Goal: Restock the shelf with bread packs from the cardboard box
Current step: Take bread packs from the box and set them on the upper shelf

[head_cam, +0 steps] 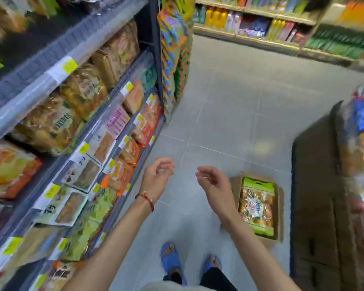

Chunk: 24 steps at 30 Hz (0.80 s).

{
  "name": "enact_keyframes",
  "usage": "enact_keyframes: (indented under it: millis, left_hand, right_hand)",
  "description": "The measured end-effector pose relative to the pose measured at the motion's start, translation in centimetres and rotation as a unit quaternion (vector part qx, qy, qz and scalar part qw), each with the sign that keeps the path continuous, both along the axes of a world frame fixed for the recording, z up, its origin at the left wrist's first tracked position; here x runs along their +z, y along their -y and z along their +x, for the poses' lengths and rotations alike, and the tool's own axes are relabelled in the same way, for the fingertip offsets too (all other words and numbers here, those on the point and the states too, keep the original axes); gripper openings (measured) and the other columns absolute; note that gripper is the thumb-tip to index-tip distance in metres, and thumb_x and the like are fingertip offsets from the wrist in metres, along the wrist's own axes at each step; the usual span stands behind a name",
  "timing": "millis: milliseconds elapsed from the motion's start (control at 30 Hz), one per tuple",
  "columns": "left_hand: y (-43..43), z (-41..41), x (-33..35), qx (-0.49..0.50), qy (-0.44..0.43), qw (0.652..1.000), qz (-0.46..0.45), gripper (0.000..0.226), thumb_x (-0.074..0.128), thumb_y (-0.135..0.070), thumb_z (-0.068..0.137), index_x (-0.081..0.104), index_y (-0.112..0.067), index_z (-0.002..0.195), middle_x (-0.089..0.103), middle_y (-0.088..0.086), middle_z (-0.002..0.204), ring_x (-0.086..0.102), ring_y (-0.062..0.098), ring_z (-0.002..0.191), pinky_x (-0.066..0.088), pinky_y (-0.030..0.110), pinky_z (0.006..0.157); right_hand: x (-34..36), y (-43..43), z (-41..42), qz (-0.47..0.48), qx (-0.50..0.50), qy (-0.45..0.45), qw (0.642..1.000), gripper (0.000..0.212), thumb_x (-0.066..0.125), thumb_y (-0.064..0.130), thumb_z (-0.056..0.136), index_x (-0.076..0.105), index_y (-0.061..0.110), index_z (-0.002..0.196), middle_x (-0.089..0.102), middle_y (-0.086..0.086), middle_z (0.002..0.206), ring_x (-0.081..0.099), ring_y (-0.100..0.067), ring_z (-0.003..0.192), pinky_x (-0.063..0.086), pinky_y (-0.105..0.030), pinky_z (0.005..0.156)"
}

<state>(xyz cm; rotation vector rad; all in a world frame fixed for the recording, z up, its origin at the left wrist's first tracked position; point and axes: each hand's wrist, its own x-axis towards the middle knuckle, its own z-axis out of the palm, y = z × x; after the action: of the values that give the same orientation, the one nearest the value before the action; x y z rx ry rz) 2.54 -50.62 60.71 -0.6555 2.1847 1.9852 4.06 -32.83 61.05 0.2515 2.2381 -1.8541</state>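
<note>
The grey tile floor [229,101] has an open cardboard box [235,184] sitting on it. The shelf [111,101] on the left holds bread packs [51,127].

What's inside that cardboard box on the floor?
A bread pack with green ends lies flat in the cardboard box and fills most of it. It covers whatever is underneath, so you cannot tell if more packs lie below.
</note>
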Motion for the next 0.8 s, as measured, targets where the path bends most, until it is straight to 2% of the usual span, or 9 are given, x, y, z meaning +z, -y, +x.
enact_keyframes:
  millis: [167, 233, 333, 400, 500, 667, 800]
  left_hand:
    - [-9.9, 3.1, -1.7, -0.098, 0.036, 0.995, 0.006, 0.032, 0.058, 0.002, 0.089, 0.063, -0.03, 0.091, 0.069, 0.0, 0.098, 0.061, 0.01, 0.083, 0.046, 0.019, 0.067]
    - [-14.4, 4.4, -2.5, -0.125, 0.047, 0.991, 0.013, 0.03, 0.059, 0.0, 0.09, 0.064, -0.03, 0.091, 0.069, -0.001, 0.096, 0.061, 0.015, 0.083, 0.045, 0.022, 0.067]
    - [-21.2, 6.9, -3.4, -0.153, 0.064, 0.986, 0.023, 0.03, 0.059, 0.0, 0.09, 0.063, -0.03, 0.09, 0.068, -0.004, 0.092, 0.061, 0.017, 0.084, 0.045, 0.024, 0.067]
    - [-25.5, 8.7, -3.8, -0.17, 0.075, 0.982, 0.028, 0.031, 0.057, 0.001, 0.09, 0.063, -0.028, 0.09, 0.068, -0.004, 0.094, 0.061, 0.018, 0.086, 0.045, 0.024, 0.069]
    - [-30.6, 11.1, -4.2, -0.186, 0.083, 0.979, 0.033, 0.03, 0.055, -0.001, 0.091, 0.064, -0.029, 0.093, 0.069, -0.004, 0.098, 0.063, 0.016, 0.092, 0.048, 0.026, 0.077]
    - [-34.9, 12.4, -5.3, -0.164, 0.1, 0.981, 0.022, 0.026, 0.054, -0.004, 0.092, 0.065, -0.025, 0.102, 0.069, -0.005, 0.104, 0.064, 0.017, 0.1, 0.05, 0.029, 0.084]
    - [-36.9, 11.1, -7.0, -0.134, 0.117, 0.984, 0.012, 0.026, 0.052, -0.004, 0.093, 0.065, -0.023, 0.104, 0.07, -0.001, 0.107, 0.064, 0.017, 0.099, 0.05, 0.026, 0.08]
  right_hand:
    - [-1.5, -9.4, 6.4, -0.003, -0.095, 0.049, 0.994, 0.029, 0.064, 0.0, 0.096, 0.069, 0.027, 0.104, 0.075, 0.001, 0.103, 0.067, -0.003, 0.088, 0.051, -0.013, 0.079]
    - [-2.2, -13.5, 8.8, -0.006, -0.131, 0.055, 0.99, 0.028, 0.063, -0.002, 0.095, 0.069, 0.024, 0.105, 0.074, 0.004, 0.101, 0.067, 0.001, 0.086, 0.051, -0.012, 0.078]
    - [-3.0, -19.6, 12.0, -0.016, -0.168, 0.077, 0.983, 0.024, 0.061, 0.001, 0.098, 0.069, 0.015, 0.116, 0.072, 0.008, 0.103, 0.065, 0.012, 0.085, 0.051, -0.013, 0.079]
    - [-3.8, -23.8, 13.6, -0.016, -0.177, 0.086, 0.98, 0.023, 0.062, 0.005, 0.099, 0.069, 0.014, 0.119, 0.071, 0.008, 0.103, 0.066, 0.007, 0.09, 0.052, -0.015, 0.081]
    - [-5.0, -29.1, 15.3, -0.002, -0.175, 0.102, 0.979, 0.023, 0.064, 0.009, 0.098, 0.071, 0.016, 0.119, 0.073, 0.002, 0.11, 0.068, -0.01, 0.104, 0.054, -0.023, 0.091]
    - [-6.1, -35.9, 15.8, 0.004, -0.147, 0.119, 0.982, 0.02, 0.064, 0.013, 0.099, 0.07, 0.025, 0.114, 0.072, 0.002, 0.114, 0.067, -0.012, 0.11, 0.052, -0.026, 0.095]
    - [-7.5, -39.7, 13.5, 0.013, -0.136, 0.141, 0.981, 0.018, 0.064, 0.018, 0.1, 0.07, 0.026, 0.115, 0.072, 0.001, 0.116, 0.067, -0.016, 0.112, 0.055, -0.041, 0.101]
